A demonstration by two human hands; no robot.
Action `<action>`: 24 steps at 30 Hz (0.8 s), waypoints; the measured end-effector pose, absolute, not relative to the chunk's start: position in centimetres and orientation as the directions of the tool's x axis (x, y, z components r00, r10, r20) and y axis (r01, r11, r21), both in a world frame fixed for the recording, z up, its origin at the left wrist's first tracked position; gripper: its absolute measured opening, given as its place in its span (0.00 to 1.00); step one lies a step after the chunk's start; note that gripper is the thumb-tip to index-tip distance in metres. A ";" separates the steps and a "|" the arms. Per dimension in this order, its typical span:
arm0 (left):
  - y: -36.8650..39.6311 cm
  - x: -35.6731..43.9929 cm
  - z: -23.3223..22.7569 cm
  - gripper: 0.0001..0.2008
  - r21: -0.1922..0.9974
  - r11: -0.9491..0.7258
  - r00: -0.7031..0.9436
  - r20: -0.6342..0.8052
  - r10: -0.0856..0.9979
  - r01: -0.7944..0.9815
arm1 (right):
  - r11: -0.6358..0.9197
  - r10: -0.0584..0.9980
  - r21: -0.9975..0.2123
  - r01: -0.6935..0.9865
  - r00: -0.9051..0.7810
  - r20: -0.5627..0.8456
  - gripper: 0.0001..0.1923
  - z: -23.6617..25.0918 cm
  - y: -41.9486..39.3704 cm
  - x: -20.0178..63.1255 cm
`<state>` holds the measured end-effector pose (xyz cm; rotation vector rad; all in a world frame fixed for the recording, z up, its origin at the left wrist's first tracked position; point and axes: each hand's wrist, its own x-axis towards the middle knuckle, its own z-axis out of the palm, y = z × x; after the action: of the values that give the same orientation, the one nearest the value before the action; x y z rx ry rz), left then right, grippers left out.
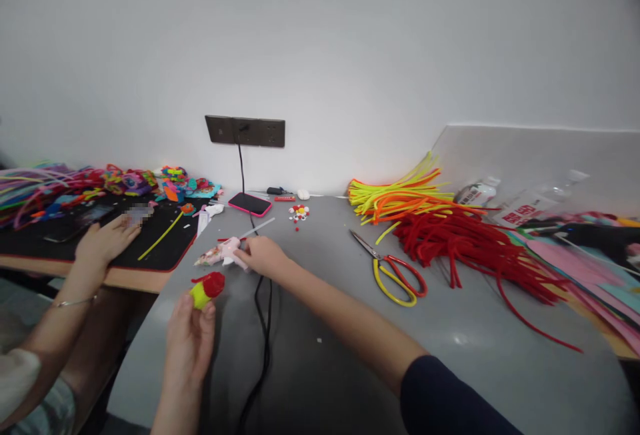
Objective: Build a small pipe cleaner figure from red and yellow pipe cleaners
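Observation:
My left hand (190, 335) is closed, its fingertips pinching a small fuzzy red-and-yellow piece (207, 290) that looks made of pipe cleaner. Beyond it, my right hand (264, 256) has its fingers curled at the rear of a pale pink hot glue gun (229, 250), whose nozzle points left over the table. Part of the gun's handle is hidden by my fingers. A black cable (263, 328) runs across the grey table (340, 382) below my right hand. Behind the gun lies a translucent stick (260, 227).
Orange-and-yellow-handled scissors (390, 275) lie right of centre. Bundles of red pipe cleaners (465, 248) and yellow-orange ones (395, 198) stand behind. A pink-edged phone (250, 204) and small pompoms (300, 212) lie near the wall. At left, a co-worker's hand (105, 242) rests over a black mat (170, 248).

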<state>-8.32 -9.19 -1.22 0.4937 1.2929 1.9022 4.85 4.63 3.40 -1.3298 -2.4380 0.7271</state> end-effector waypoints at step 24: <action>-8.1 3.2 2.1 0.09 0.938 -0.341 -0.266 0.345 0.900 0.062 | 0.643 0.766 -0.599 0.477 -0.394 0.509 0.02 7.6 -5.2 19.6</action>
<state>3.20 -8.11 2.08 1.3355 1.2351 1.6777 19.63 -5.16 7.56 -0.9661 -2.0639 0.4597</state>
